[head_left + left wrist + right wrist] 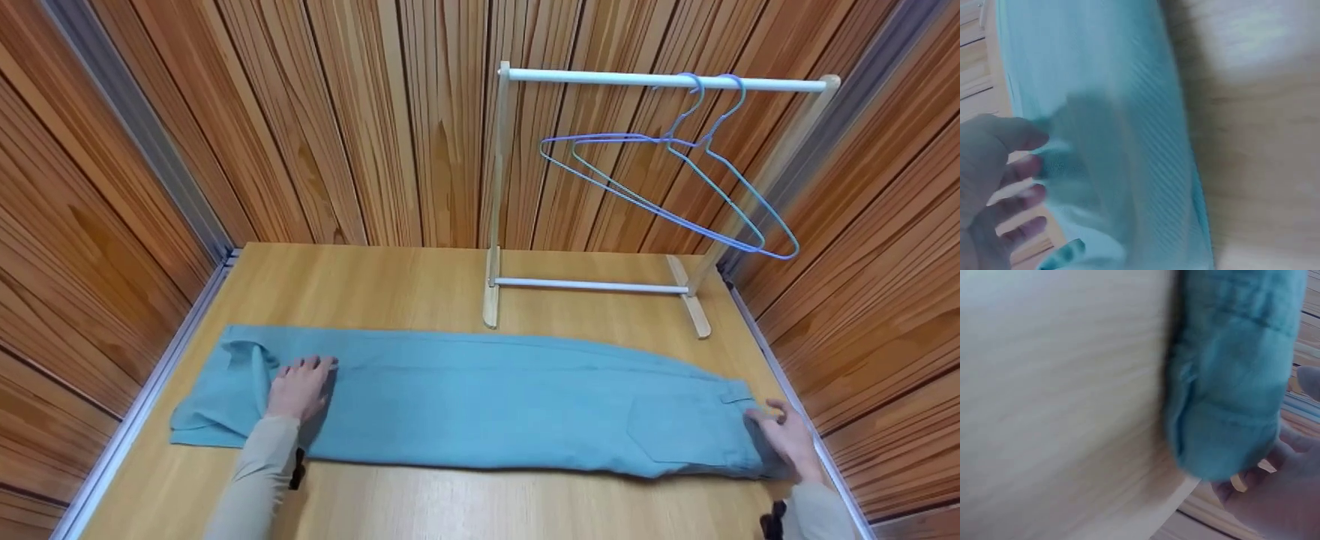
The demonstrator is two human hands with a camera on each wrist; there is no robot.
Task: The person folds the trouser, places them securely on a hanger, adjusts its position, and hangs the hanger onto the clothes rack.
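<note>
The table (420, 292) of light wood filled the floor of a wood-panelled booth. Across its near half lay the trousers (480, 397), blue-green, folded lengthwise into one long strip that ran from the left side to the right edge, waistband and back pocket to the right, leg ends to the left. Behind them, toward the right, stood the rack (510, 195), a wooden frame with a white top rail; from that rail hung two wire hangers (675, 180), close together and tilted. The left hand (300, 386) lay flat on the leg end of the trousers, fingers straight and slightly spread, pressing the cloth. The right hand (787, 439) held the waist end at the table's right edge, its fingers curled round the fabric; the right wrist view was blurred but showed the cloth against that hand.
</note>
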